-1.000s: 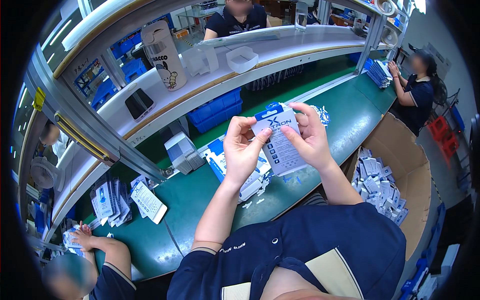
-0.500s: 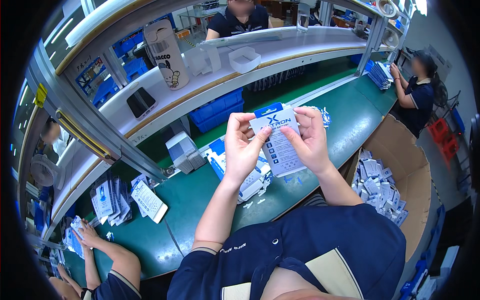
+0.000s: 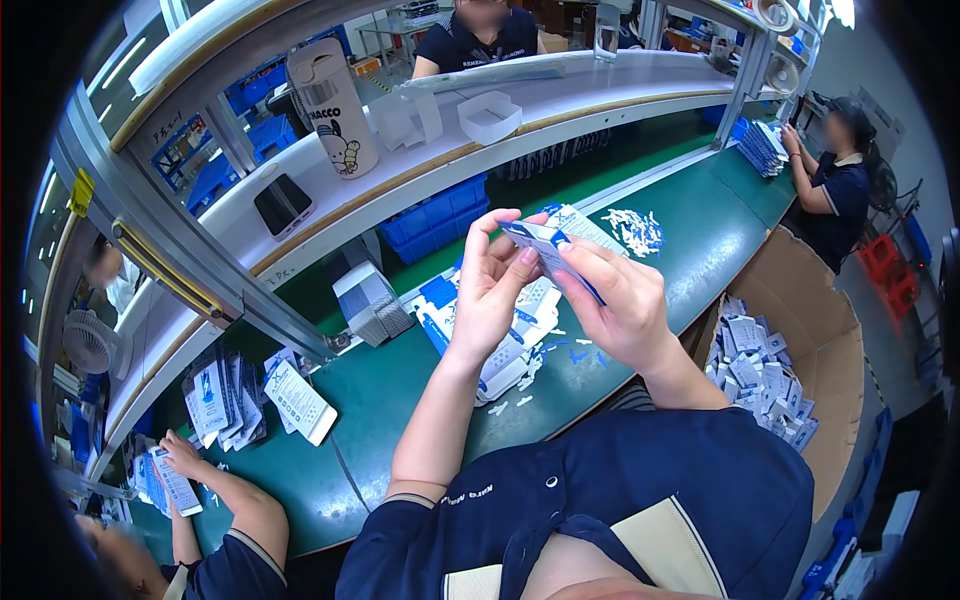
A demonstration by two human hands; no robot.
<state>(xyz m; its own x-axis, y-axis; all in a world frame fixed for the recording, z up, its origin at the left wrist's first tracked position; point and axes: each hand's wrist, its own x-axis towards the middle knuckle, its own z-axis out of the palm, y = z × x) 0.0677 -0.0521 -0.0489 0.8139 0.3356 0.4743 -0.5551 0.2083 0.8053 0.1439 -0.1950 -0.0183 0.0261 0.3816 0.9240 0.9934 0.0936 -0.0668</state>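
Between my two hands a small white-and-blue printed carton is held up above the bench, tilted so that its blue-edged end shows. My left hand pinches its left side with the thumb in front. From the right, my right hand grips it, with fingers along the edge and the thumb beneath. Below and behind the hands lies a heap of flat printed cartons, partly covered by my left hand. Small white and blue cardboard scraps are scattered beside it.
A scrap pile lies farther back on the green bench. At right stands a big cardboard bin of cartons. Carton stacks, a blue crate and a shelf with a tumbler surround me. Co-workers sit nearby.
The carton has turned from facing me flat to tilted, showing its end. My right hand has shifted lower around it. At lower left, a co-worker's carton has moved nearer.
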